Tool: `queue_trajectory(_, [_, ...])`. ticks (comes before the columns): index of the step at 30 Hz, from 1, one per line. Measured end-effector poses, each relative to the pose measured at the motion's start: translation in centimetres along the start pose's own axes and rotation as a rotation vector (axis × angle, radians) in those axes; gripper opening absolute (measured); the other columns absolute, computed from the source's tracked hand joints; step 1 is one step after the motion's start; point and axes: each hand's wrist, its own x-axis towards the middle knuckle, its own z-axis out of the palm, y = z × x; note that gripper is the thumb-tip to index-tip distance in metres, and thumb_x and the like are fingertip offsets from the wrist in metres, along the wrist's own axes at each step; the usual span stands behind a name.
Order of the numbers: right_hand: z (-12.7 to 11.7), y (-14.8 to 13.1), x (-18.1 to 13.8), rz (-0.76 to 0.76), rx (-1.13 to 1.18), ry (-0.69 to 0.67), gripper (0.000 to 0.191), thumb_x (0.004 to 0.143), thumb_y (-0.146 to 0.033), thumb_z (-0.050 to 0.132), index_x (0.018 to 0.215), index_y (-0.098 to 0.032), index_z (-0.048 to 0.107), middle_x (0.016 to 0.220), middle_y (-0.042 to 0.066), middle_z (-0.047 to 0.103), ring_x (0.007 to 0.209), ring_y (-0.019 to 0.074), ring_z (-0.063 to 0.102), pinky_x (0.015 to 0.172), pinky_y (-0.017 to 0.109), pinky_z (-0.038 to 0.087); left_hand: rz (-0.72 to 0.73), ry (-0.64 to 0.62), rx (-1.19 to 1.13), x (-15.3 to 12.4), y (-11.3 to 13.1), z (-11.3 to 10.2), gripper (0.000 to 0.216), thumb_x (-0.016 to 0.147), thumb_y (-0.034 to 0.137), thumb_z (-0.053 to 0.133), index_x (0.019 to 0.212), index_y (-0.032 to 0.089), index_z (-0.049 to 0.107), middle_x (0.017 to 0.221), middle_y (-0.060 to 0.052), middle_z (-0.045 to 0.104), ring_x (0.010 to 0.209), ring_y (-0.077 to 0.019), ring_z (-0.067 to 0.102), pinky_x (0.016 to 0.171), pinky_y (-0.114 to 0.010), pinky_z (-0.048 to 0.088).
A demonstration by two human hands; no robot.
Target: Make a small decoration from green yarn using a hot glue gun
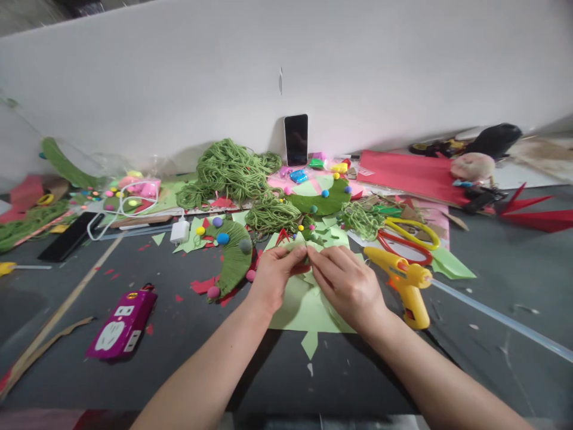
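Note:
My left hand (274,276) and my right hand (347,285) meet at the middle of the table, fingers pinched together on a small green paper piece (301,249) with a bit of red beneath it. Both hands rest over a light green paper sheet (301,307). Just left of my left hand lies a curved green yarn-wrapped shape (234,258) dotted with coloured pom-poms. A yellow glue gun (405,280) lies right of my right hand, its clear glue stick (496,318) trailing to the right.
Piles of green yarn (233,170) and a phone (296,139) stand against the white wall. Red and yellow scissors (409,239), red paper (409,173), a purple power strip (122,323), a white charger (180,230) and paper scraps litter the dark table.

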Motion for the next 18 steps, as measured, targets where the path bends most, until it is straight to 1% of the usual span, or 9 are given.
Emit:
queue_trajectory(3, [-0.08, -0.24, 0.02, -0.013, -0.009, 0.008, 0.023, 0.092, -0.013, 0.048, 0.106, -0.012, 0.066, 0.076, 0.008, 0.067, 0.067, 0.0177, 0.058, 0.061, 0.028, 0.047, -0.009, 0.024, -0.043, -0.10, 0.26, 0.09, 0.023, 0.061, 0.032, 0.081, 0.070, 0.013, 0.073, 0.071, -0.003, 0.071, 0.066, -0.0131, 0.063, 0.071, -0.028, 0.050])
queue_trajectory(7, [-0.22, -0.40, 0.05, -0.016, -0.039, 0.002, 0.024, 0.093, -0.013, 0.046, 0.105, -0.015, 0.067, 0.077, 0.007, 0.068, 0.067, 0.0170, 0.058, 0.061, 0.027, 0.047, 0.007, 0.043, -0.066, -0.27, 0.43, 0.26, 0.019, 0.061, 0.030, 0.080, 0.064, 0.014, 0.069, 0.066, -0.001, 0.069, 0.065, -0.0121, 0.062, 0.071, -0.028, 0.049])
queue_trajectory(11, [-0.29, -0.50, 0.04, -0.039, -0.021, 0.001, 0.023, 0.092, -0.014, 0.047, 0.102, -0.014, 0.068, 0.078, 0.008, 0.068, 0.069, 0.0172, 0.059, 0.061, 0.027, 0.049, 0.020, 0.061, -0.074, -0.41, 0.59, 0.55, 0.018, 0.061, 0.027, 0.080, 0.062, 0.014, 0.067, 0.063, 0.000, 0.068, 0.065, -0.0121, 0.062, 0.072, -0.027, 0.049])
queue_trajectory(15, [-0.06, -0.41, 0.06, -0.024, 0.095, 0.027, 0.023, 0.092, -0.013, 0.048, 0.099, -0.016, 0.069, 0.076, 0.007, 0.067, 0.068, 0.0168, 0.060, 0.064, 0.027, 0.050, 0.010, 0.063, -0.096, -0.60, 0.90, 0.82, 0.019, 0.060, 0.026, 0.079, 0.060, 0.014, 0.064, 0.056, 0.001, 0.064, 0.061, -0.0117, 0.060, 0.071, -0.027, 0.049])
queue_trajectory(18, [0.15, 0.00, 0.13, 0.040, 0.257, 0.049, 0.021, 0.091, -0.015, 0.050, 0.095, -0.019, 0.070, 0.076, 0.005, 0.067, 0.070, 0.0163, 0.062, 0.064, 0.027, 0.051, -0.007, 0.062, -0.111, -0.61, 1.05, 0.75, 0.021, 0.059, 0.026, 0.080, 0.058, 0.014, 0.062, 0.056, 0.002, 0.062, 0.060, -0.0106, 0.058, 0.067, -0.025, 0.049])
